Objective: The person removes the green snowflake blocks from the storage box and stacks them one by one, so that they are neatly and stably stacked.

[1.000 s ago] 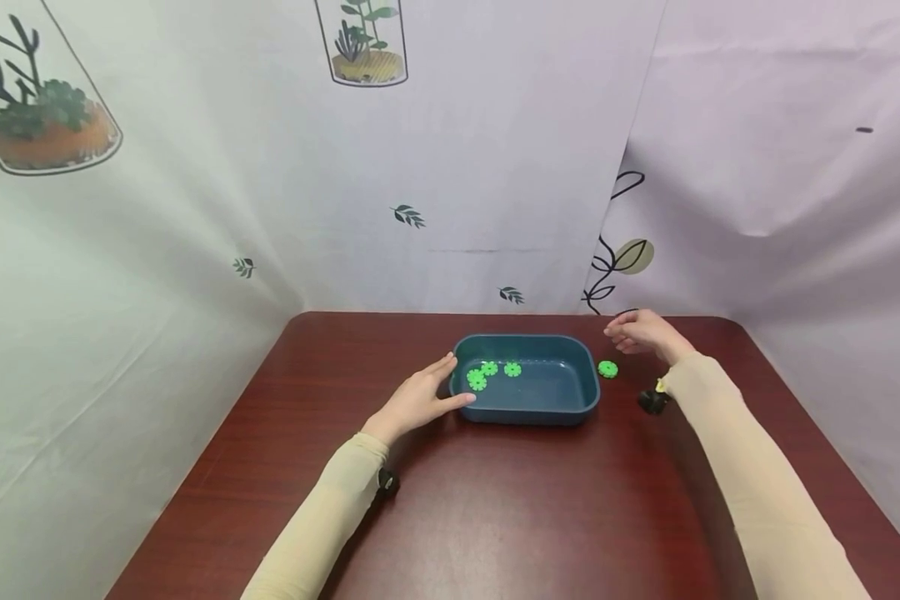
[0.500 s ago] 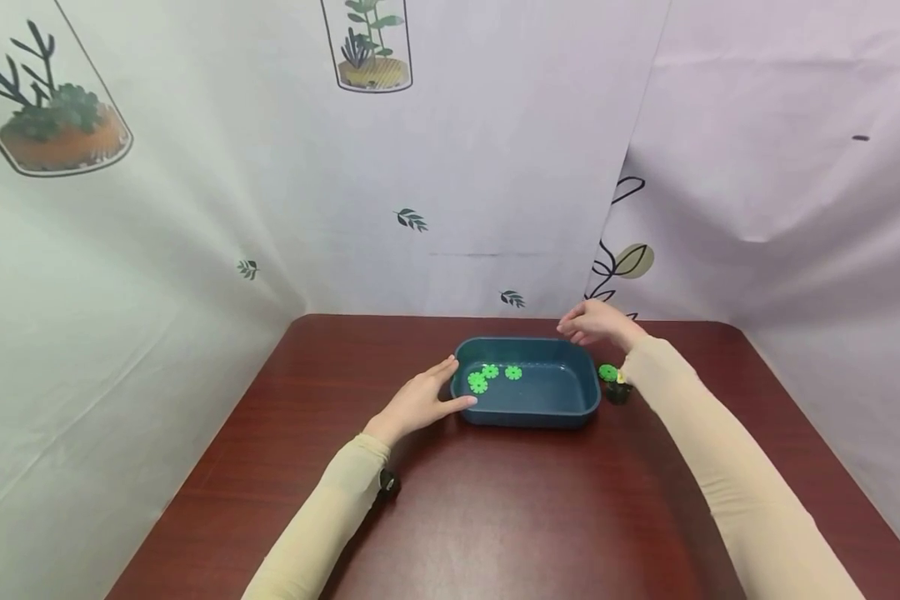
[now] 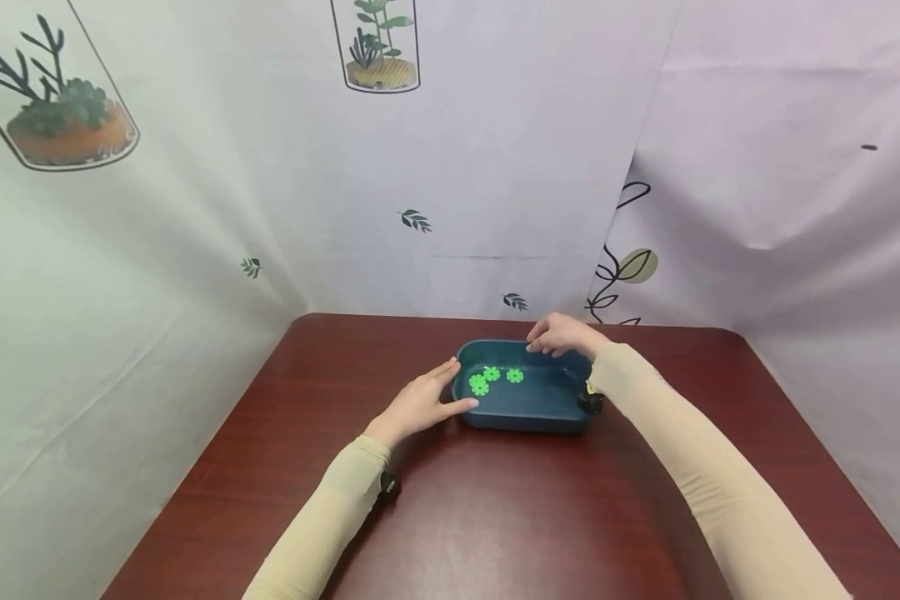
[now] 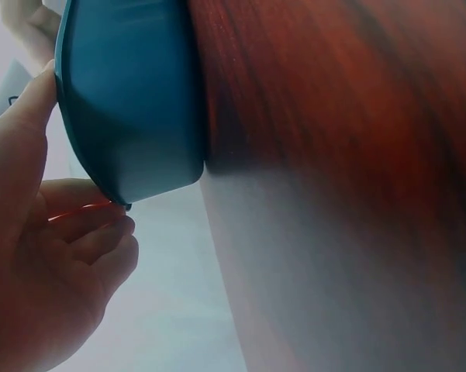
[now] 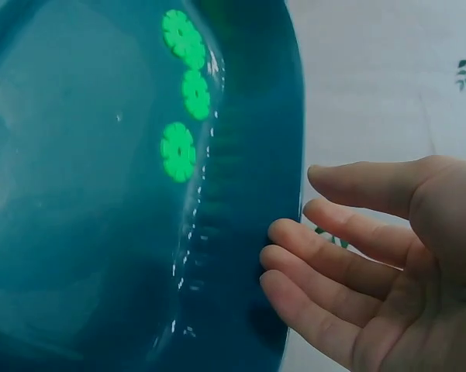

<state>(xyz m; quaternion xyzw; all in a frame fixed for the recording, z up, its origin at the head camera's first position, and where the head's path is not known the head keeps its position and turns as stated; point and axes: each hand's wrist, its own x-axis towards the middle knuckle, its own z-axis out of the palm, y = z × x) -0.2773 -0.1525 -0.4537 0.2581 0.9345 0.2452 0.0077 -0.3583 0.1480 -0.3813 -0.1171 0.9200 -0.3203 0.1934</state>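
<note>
Several bright green, flower-shaped plastic discs [image 3: 515, 376] lie on the floor of a dark blue-green basin [image 3: 525, 422], grouped toward its left side. My left hand [image 3: 420, 402] holds the basin's left end; in the left wrist view the thumb is at the rim and the fingers [image 4: 105, 240] bend at the corner. Over the far rim, right of the middle, is my right hand [image 3: 562, 335]. The right wrist view shows that hand's thumb and loosely bent fingers [image 5: 318, 287] apart, nothing between them, overlapping the rim beside the discs [image 5: 178, 151].
The basin stands on a reddish-brown wooden table [image 3: 525, 517]. A pale printed cloth [image 3: 465, 167] hangs behind the table and along both sides. My right sleeve [image 3: 675, 433] crosses the basin's right end and covers the table just beyond it.
My right hand has moved left, from beyond the basin's right end to above its far rim. The green disc right of the basin is now hidden by my right arm. My left hand stays put.
</note>
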